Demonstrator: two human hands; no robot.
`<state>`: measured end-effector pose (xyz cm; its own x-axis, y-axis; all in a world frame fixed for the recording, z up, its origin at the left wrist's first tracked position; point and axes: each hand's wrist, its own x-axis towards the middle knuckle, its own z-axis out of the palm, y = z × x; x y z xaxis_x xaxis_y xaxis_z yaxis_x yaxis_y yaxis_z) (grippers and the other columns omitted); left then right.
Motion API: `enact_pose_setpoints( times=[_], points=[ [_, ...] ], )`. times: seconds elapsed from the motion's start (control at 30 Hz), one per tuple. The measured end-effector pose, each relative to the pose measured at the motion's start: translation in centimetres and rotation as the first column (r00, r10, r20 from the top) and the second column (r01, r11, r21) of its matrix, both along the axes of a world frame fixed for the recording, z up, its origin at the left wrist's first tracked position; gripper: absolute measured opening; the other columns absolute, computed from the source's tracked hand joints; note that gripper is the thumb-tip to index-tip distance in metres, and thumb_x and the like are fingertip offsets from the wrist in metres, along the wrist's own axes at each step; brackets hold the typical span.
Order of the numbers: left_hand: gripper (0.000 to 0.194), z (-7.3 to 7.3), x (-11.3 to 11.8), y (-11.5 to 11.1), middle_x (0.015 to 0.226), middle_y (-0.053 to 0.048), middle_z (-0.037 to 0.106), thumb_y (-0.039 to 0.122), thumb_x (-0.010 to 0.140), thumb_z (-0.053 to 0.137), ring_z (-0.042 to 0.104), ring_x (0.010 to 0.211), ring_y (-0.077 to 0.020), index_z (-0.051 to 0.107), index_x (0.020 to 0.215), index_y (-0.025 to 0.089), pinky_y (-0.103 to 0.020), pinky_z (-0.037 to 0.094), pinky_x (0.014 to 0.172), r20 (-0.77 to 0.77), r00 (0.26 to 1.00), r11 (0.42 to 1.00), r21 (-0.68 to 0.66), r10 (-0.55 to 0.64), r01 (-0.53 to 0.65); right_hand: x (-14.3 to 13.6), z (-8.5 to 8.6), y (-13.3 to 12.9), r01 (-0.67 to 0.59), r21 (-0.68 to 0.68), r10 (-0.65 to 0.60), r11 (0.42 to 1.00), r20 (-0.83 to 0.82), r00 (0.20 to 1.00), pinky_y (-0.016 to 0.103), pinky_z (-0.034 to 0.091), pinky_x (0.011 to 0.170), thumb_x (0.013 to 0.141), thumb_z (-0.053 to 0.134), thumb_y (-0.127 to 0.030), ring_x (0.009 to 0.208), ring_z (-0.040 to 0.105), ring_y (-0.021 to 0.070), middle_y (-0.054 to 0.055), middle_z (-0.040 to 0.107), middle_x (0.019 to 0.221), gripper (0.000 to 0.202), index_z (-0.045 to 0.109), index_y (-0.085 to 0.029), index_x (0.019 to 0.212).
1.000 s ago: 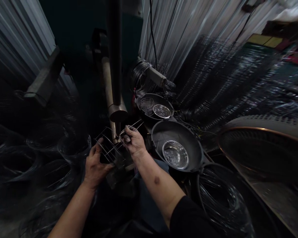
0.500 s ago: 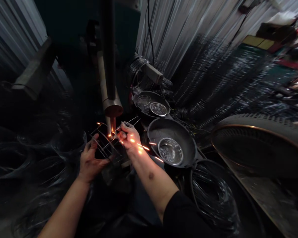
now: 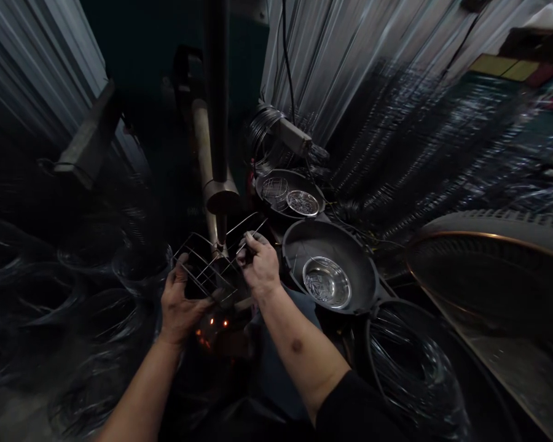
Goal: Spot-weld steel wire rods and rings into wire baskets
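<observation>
Between my hands hangs a thin wire rack (image 3: 205, 268) with crossing bars, at the tip of a vertical metal electrode (image 3: 220, 230). My left hand (image 3: 180, 301) grips its left side, thumb up at the frame and fingers underneath. My right hand (image 3: 260, 261) is closed in a pinch at the rack's right side, around thin wire; its fingertips are dark and partly hidden. Above the electrode is a thick round metal arm (image 3: 222, 195). Small orange sparks (image 3: 219, 322) glow below the rack.
Right of my right hand, a dark pan (image 3: 359, 270) holds a steel bowl (image 3: 327, 282) of small metal pieces. Another pan (image 3: 320, 184) stands behind it. Coiled wire (image 3: 408, 362) lies at the lower right, near a large round fan-like guard (image 3: 493, 276).
The bright sparks at the electrode are gone, leaving a few glowing dots lower down. My right hand has moved away from the electrode tip to the right. The view has shifted slightly.
</observation>
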<state>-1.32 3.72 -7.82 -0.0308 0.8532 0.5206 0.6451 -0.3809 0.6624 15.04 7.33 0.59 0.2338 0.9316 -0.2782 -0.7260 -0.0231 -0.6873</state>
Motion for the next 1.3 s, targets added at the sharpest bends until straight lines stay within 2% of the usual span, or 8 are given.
enact_pose_setpoints(
  times=[0.2,0.27,0.47,0.53,0.83,1.1,1.3],
  points=[
    [0.08,-0.3,-0.1,0.7,0.132,-0.015,0.051,0.042,0.062,0.078,0.053,0.118,-0.0301,0.047,0.132,0.019,-0.046,0.044,0.101,0.047,0.998,0.999,0.032,-0.041,0.039,-0.3,-0.2,0.4,-0.133,0.026,0.133,0.991,-0.017,0.991,0.015,0.03,0.033,0.066,0.073,-0.014,0.032,0.044,0.005,-0.005,0.058,0.05,0.019,0.056,-0.016,0.071],
    [0.079,-0.4,-0.2,0.8,0.132,-0.015,0.051,0.04,0.063,0.078,0.052,0.119,-0.0314,0.047,0.132,0.018,-0.047,0.044,0.101,0.05,0.998,0.999,0.031,-0.046,0.044,-0.5,-0.4,0.7,-0.132,0.036,0.134,0.991,-0.028,0.991,0.014,0.029,0.032,0.065,0.073,-0.012,0.031,0.041,0.0039,-0.005,0.059,0.051,0.018,0.056,-0.016,0.07],
    [0.092,-0.1,-0.1,1.0,0.13,-0.014,0.053,0.038,0.061,0.079,0.055,0.115,-0.0317,0.037,0.141,0.02,-0.047,0.046,0.098,0.041,0.999,0.999,-0.033,-0.011,0.012,-0.8,-0.4,1.1,-0.145,0.063,0.149,0.987,-0.058,0.987,0.015,0.029,0.031,0.063,0.07,-0.01,0.029,0.035,0.0027,-0.004,0.061,0.052,0.018,0.055,-0.016,0.07],
    [0.09,0.0,0.0,1.2,0.129,-0.015,0.054,0.036,0.061,0.079,0.055,0.115,-0.0312,0.039,0.14,0.019,-0.047,0.046,0.098,0.054,0.999,0.999,-0.031,-0.008,0.01,-0.8,-0.4,1.3,-0.148,0.07,0.152,0.986,-0.056,0.987,0.015,0.031,0.032,0.063,0.071,-0.01,0.029,0.035,0.0026,-0.005,0.061,0.051,0.019,0.054,-0.017,0.07],
    [0.083,-0.2,0.4,1.5,0.129,-0.014,0.053,0.022,0.059,0.076,0.057,0.114,-0.0285,0.044,0.136,0.018,-0.043,0.047,0.097,0.091,0.996,1.0,-0.018,-0.005,0.007,-0.7,-0.3,2.0,-0.15,0.081,0.153,0.985,-0.028,0.988,0.015,0.023,0.031,0.061,0.075,-0.013,0.029,0.035,0.0024,-0.006,0.057,0.048,0.021,0.055,-0.016,0.068],
    [0.09,0.3,0.6,1.9,0.12,-0.013,0.058,0.034,0.056,0.08,0.06,0.107,-0.0291,0.043,0.137,0.019,-0.044,0.048,0.094,0.125,0.991,0.992,-0.119,0.043,-0.028,-0.7,0.0,2.5,-0.158,0.068,0.16,0.985,-0.027,0.987,0.014,0.026,0.032,0.063,0.074,-0.011,0.03,0.034,0.0021,-0.007,0.056,0.047,0.021,0.054,-0.016,0.068],
    [0.085,-0.4,0.4,2.2,0.124,-0.013,0.057,0.027,0.059,0.076,0.062,0.103,-0.0287,0.042,0.137,0.021,-0.044,0.051,0.091,0.108,0.994,0.991,-0.136,0.016,-0.002,-0.7,-0.4,2.9,-0.164,0.098,0.169,0.982,-0.043,0.985,0.014,0.024,0.031,0.061,0.073,-0.011,0.03,0.034,0.0021,-0.008,0.054,0.046,0.019,0.055,-0.016,0.066]
  ],
)
